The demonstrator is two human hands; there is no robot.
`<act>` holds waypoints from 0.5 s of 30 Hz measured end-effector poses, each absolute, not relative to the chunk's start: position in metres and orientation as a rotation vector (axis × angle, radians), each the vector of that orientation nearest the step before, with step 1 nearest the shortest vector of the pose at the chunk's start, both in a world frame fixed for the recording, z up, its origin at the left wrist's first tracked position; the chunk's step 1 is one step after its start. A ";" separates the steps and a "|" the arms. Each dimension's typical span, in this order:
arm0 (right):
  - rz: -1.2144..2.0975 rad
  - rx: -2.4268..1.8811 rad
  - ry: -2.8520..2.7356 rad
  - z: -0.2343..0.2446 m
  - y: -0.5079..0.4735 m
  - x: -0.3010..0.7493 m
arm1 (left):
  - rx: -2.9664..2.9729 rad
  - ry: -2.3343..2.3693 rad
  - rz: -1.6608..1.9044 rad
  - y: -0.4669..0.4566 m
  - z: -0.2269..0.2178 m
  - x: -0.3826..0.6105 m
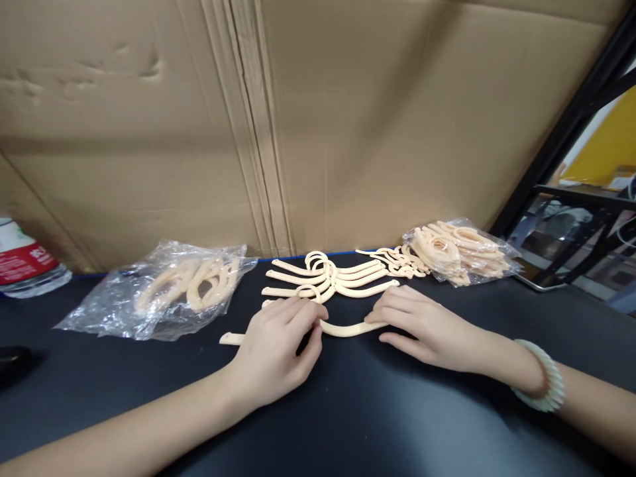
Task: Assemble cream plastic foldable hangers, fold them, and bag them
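A cream plastic hanger lies on the black table between both hands. My left hand pinches its middle, thumb and fingers closed round the hook's base. My right hand rests on the hanger's right arm, fingers curled over its end. Just behind the hands lies a neat stack of several same hangers.
A clear bag with hangers lies at the left, another bag of hangers at the right with loose ones beside it. A cardboard wall stands behind. A red-white packet sits far left. Black shelving is at the right.
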State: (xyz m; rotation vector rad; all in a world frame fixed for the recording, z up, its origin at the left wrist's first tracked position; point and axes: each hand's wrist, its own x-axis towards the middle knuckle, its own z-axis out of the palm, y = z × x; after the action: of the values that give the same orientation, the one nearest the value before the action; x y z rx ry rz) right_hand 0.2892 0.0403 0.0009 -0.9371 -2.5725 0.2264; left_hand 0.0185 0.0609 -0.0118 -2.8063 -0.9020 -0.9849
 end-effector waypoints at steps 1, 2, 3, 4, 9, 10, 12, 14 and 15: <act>0.205 -0.950 -2.598 0.001 0.040 0.289 | -2.817 -0.877 -0.955 0.061 -0.012 0.019; 0.182 -0.962 -2.608 0.000 0.040 0.288 | -2.822 -0.847 -0.933 0.060 -0.011 0.019; 0.159 -0.971 -2.609 0.000 0.041 0.289 | -2.824 -0.832 -0.916 0.060 -0.011 0.019; 0.140 -0.979 -2.609 -0.001 0.042 0.289 | -2.828 -0.820 -0.909 0.060 -0.011 0.019; 0.112 -1.007 -2.574 -0.004 0.045 0.292 | -2.822 -0.840 -0.973 0.059 -0.011 0.019; 0.112 -1.015 -2.564 -0.005 0.045 0.293 | -2.819 -0.843 -0.981 0.059 -0.011 0.019; 0.109 -1.035 -2.550 -0.006 0.044 0.293 | -2.807 -0.834 -0.984 0.059 -0.011 0.019; 0.109 -1.048 -2.545 -0.006 0.044 0.294 | -2.788 -0.797 -0.974 0.059 -0.011 0.020; 0.113 -1.051 -2.543 -0.006 0.044 0.294 | -2.774 -0.772 -0.970 0.059 -0.011 0.020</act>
State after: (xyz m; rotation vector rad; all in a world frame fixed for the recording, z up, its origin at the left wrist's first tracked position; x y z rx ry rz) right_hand 0.2939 0.0445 -0.0059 -1.0506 -2.5428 0.1127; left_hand 0.0199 0.0588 -0.0106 -2.7744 -0.7715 -0.9703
